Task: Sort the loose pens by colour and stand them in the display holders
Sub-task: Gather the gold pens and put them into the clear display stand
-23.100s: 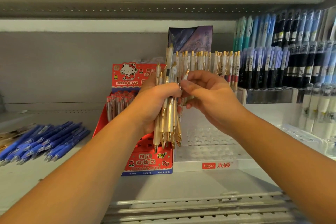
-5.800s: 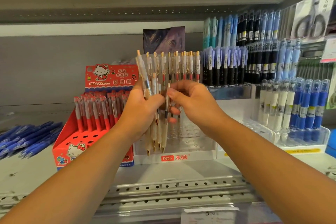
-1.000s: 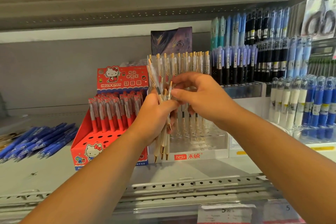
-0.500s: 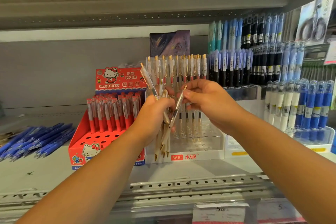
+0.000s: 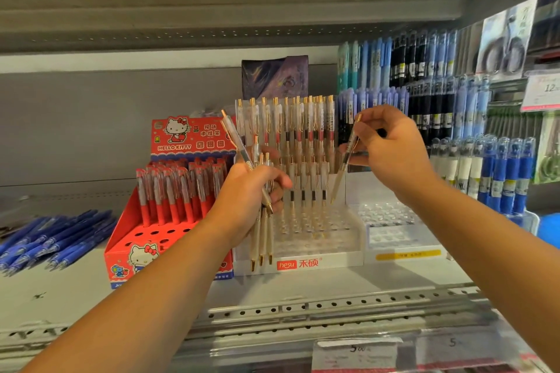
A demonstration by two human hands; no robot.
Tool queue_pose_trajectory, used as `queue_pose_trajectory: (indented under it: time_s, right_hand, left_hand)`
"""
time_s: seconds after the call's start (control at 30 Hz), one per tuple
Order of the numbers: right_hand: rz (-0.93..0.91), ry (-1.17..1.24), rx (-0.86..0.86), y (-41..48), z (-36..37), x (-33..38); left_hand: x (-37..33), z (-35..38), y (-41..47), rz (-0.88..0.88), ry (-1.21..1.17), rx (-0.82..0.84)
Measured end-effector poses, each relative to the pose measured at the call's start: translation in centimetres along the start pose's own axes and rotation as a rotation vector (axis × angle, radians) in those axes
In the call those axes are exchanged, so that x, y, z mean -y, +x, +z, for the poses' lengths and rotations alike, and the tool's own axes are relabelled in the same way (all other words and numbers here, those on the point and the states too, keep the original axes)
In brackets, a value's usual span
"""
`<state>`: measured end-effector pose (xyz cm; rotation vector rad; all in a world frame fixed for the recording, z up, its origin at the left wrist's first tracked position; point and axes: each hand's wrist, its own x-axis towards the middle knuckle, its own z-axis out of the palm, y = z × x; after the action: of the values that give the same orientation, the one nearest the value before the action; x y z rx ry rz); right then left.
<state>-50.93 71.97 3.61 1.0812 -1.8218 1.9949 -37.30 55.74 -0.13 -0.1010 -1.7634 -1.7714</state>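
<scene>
My left hand (image 5: pixel 253 194) grips a small bunch of cream and gold pens (image 5: pixel 261 239), tips down, in front of the clear tiered display holder (image 5: pixel 318 260). One pen of the bunch sticks out up and left. My right hand (image 5: pixel 391 151) pinches a single gold-tipped pen (image 5: pixel 345 163), tip down, over the holder's right side. Two rows of matching pens (image 5: pixel 298 121) stand in the back of the holder; its front holes hold none.
A red Hello Kitty box (image 5: pixel 157 233) of red pens stands left of the holder. Loose blue pens (image 5: pixel 54 236) lie on the shelf at far left. A second clear holder (image 5: pixel 397 239) and racks of blue and black pens (image 5: pixel 424 94) fill the right. A shelf runs overhead.
My right hand has drawn one pen out of the bunch and carried it to the right, over the holder. My left hand keeps the rest.
</scene>
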Motion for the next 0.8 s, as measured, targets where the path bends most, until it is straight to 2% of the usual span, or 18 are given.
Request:
queue_pose_trajectory:
  time_s: [0.17,0.5,0.6,0.8]
  right_hand:
    - [-0.013,-0.110,-0.013,0.1,0.0,-1.1]
    - [-0.045,-0.313,0.077,0.0,0.7,-3.2]
    - [-0.047,-0.405,0.135,-0.3,0.7,-3.8]
    - [-0.039,-0.450,0.124,-0.2,0.7,-3.9]
  left_hand:
    - [-0.1,-0.2,0.0,-0.007,0.070,0.010]
    - [0.1,-0.5,0.0,0.009,0.222,0.024]
    - [0.2,-0.5,0.0,0.001,0.204,0.005]
    - [0.4,-0.7,0.0,0.021,0.210,0.008]
